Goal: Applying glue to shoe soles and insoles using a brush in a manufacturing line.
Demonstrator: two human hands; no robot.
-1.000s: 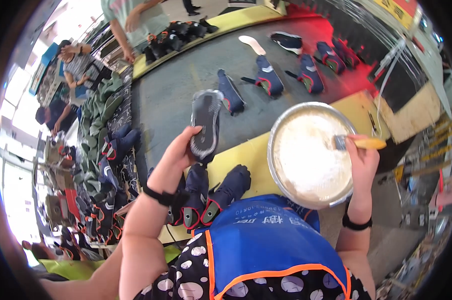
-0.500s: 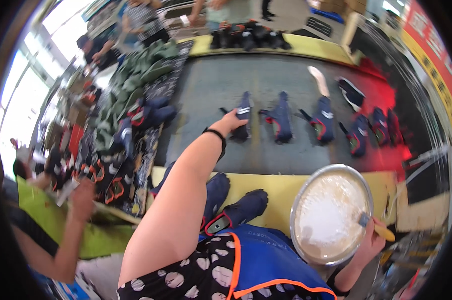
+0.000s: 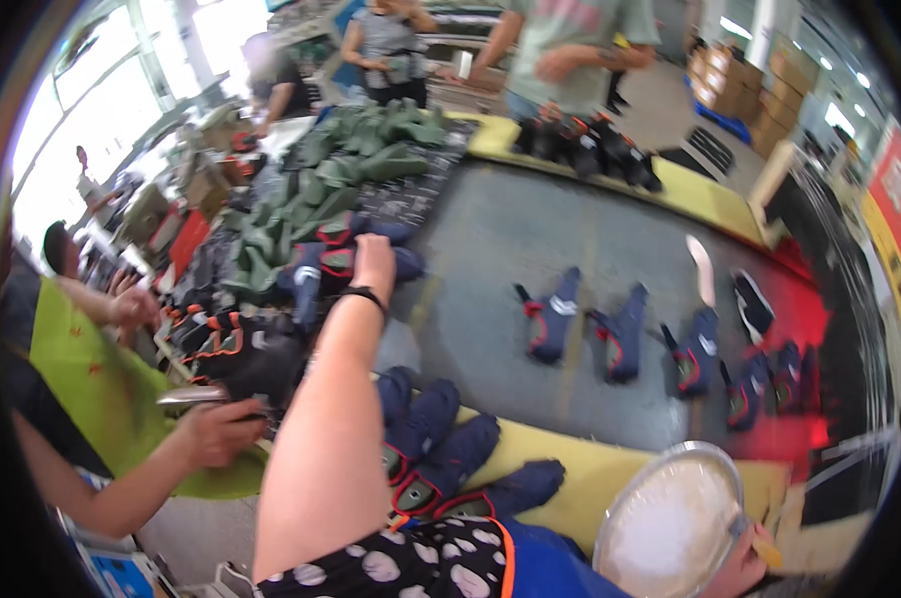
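My left hand (image 3: 374, 261) reaches to the pile at the left of the belt, its fingers closed over a navy shoe upper (image 3: 338, 261) with red trim; the fingertips are blurred. At the lower right my right hand (image 3: 737, 570) grips a brush (image 3: 766, 554) with a yellow handle, beside the rim of a round metal bowl (image 3: 610, 543) of whitish paste. Several navy uppers, among them one upper (image 3: 553, 317) nearest my left hand, lie in a row on the dark belt (image 3: 470, 299). More navy shoes (image 3: 455, 460) lie along the yellow near edge.
Green shoe-shaped pieces (image 3: 316, 194) heap up at the left. A co-worker's hand (image 3: 216, 434) holds a tool beside my left forearm. Black shoes (image 3: 585, 145) line the far yellow ledge. A pale insole-shaped piece (image 3: 700, 269) and a dark sole (image 3: 754, 307) lie near red light at the right.
My left hand has left the upper at the left end of the belt row and moved left to the pile. The view has swung left. My right hand still holds the brush by the bowl.
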